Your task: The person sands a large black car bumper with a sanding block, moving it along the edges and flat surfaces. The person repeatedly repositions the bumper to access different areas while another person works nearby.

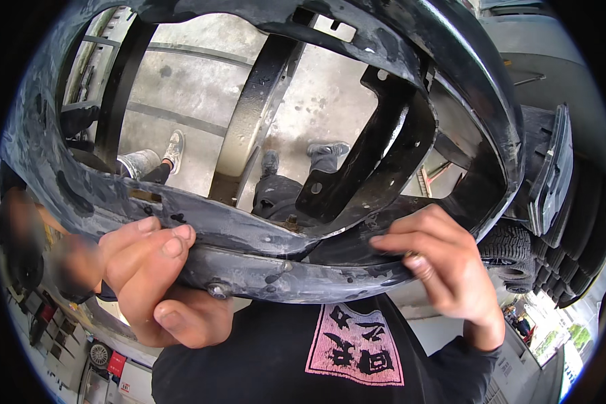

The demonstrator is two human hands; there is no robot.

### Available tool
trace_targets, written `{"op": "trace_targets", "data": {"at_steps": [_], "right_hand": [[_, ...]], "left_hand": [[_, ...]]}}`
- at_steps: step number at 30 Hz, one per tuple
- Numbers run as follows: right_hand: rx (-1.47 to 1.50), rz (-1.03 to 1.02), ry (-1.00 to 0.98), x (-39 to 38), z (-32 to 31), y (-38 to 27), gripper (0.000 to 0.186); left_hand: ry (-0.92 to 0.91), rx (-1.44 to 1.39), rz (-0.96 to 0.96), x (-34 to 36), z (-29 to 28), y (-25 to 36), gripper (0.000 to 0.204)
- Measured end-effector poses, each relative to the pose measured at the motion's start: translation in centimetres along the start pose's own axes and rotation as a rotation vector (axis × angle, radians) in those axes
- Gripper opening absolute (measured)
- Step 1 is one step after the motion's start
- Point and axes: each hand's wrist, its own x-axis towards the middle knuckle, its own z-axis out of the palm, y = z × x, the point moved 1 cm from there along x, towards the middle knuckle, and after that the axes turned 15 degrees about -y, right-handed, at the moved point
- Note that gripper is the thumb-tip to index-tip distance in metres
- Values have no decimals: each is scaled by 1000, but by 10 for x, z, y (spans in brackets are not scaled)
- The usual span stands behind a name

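A large dark, scuffed vehicle bumper [269, 236] with wide openings and black brackets [337, 188] fills the view. My left hand [168, 283] grips its lower edge at the left, fingers curled over the rim, beside a small round fitting [219, 288]. At the right end of that edge, my right hand [444, 262] has its index finger reaching onto the bumper. My right thumb is bent toward the other fingers at a small dark spot, and I cannot make out what is pinched there.
Two people [74, 266] are at the left edge. A sneaker [175, 151] and bucket [135, 165] show on the concrete floor [188, 81] through the openings. Stacked tyres [505, 249] and dark panels [549, 175] stand at the right. A wheel [99, 355] lies lower left.
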Motion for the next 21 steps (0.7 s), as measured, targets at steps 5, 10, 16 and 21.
{"op": "trace_targets", "data": {"at_steps": [5,10,16,21], "right_hand": [[186,-159,57,30,12,-24,32],[-4,64,-33,-19,-4,11,29],[12,-55,-22,2,0,-12,34],[11,55,51,-21,-11,6,23]], "left_hand": [[-33,28,72,8,1,-8,40],[-13,66,44,1,-2,-4,41],[-3,31,22,0,-4,-8,45],[31,-39,49,-4,-1,-8,46]]}}
